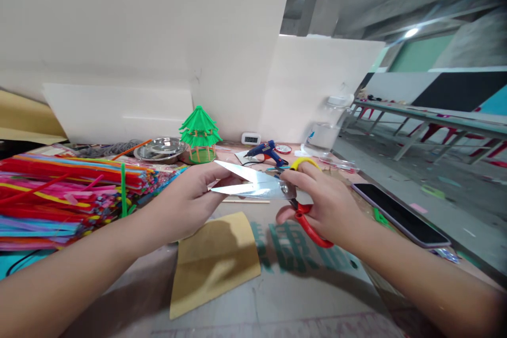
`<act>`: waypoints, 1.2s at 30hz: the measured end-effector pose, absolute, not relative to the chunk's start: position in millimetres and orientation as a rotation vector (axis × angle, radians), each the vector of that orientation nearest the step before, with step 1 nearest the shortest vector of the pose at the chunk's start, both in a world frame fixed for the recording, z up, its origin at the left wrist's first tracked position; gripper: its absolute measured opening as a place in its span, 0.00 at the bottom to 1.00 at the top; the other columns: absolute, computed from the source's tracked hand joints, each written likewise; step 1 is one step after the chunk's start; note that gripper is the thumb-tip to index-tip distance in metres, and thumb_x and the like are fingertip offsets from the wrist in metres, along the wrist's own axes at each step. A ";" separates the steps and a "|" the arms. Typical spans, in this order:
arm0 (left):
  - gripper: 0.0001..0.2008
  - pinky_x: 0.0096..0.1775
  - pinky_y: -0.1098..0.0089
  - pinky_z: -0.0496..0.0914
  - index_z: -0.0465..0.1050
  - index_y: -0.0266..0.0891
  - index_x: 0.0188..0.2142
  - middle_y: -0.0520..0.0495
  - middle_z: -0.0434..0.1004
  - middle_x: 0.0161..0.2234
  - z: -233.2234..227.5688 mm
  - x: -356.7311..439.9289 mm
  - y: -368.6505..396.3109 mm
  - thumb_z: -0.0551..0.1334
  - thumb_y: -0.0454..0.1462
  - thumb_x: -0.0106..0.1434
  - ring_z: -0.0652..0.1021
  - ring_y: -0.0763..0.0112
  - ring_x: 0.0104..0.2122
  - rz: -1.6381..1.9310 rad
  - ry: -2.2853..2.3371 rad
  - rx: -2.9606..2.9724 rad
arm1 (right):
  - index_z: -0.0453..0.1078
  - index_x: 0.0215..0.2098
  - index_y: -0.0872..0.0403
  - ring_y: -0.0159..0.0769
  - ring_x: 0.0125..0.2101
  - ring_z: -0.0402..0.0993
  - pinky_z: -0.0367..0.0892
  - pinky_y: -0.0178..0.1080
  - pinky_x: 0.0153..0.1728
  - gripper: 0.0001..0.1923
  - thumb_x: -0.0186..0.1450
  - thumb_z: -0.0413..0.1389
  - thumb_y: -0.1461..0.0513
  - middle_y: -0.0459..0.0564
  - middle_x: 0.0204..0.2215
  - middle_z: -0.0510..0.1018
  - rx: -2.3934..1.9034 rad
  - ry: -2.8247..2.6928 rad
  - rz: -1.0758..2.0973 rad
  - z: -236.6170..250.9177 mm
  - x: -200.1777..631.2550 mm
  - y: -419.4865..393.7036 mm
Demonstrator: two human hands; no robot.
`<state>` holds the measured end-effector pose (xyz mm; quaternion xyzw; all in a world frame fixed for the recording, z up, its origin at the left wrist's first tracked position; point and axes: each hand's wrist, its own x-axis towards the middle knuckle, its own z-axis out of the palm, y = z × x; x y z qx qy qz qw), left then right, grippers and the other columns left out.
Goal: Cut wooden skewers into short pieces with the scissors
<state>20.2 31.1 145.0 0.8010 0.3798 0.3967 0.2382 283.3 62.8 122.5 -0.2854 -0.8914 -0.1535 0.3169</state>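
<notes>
My right hand (325,200) grips a pair of scissors (257,185) with red and yellow handles, the blades partly apart and pointing left. My left hand (190,198) is beside the blade tips, its fingers closed near them; whether it pinches something small there is hidden. Both hands hover over a brown cardboard piece (214,261) on the table (309,301). A thin wooden stick (245,201) lies just under the blades.
A pile of coloured pipe cleaners (59,195) fills the left. Behind stand a green paper pagoda model (200,134), a metal dish (160,149), a blue glue gun (267,152) and a small timer (251,139). A phone (400,214) lies at the right edge.
</notes>
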 end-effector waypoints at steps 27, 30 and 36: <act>0.11 0.40 0.70 0.70 0.75 0.39 0.36 0.50 0.75 0.32 138.2 19.7 43.9 0.56 0.40 0.71 0.75 0.72 0.34 1.089 0.823 1.978 | 0.69 0.48 0.53 0.43 0.30 0.73 0.65 0.40 0.29 0.25 0.66 0.56 0.43 0.53 0.35 0.78 -0.835 -2.277 -0.220 121.7 290.6 75.7; 0.10 0.38 0.71 0.70 0.76 0.40 0.36 0.50 0.75 0.33 136.8 20.4 43.6 0.59 0.40 0.69 0.74 0.71 0.34 1.117 0.868 1.950 | 0.69 0.47 0.53 0.40 0.28 0.70 0.62 0.38 0.27 0.25 0.67 0.55 0.42 0.51 0.32 0.76 -0.800 -2.323 -0.281 123.4 286.8 70.1; 0.12 0.40 0.72 0.70 0.78 0.44 0.47 0.50 0.80 0.43 142.0 24.1 35.7 0.58 0.37 0.67 0.76 0.69 0.41 1.087 0.907 1.922 | 0.70 0.49 0.54 0.40 0.27 0.69 0.61 0.38 0.27 0.29 0.67 0.52 0.39 0.51 0.31 0.74 -0.796 -2.339 -0.317 123.6 283.4 66.0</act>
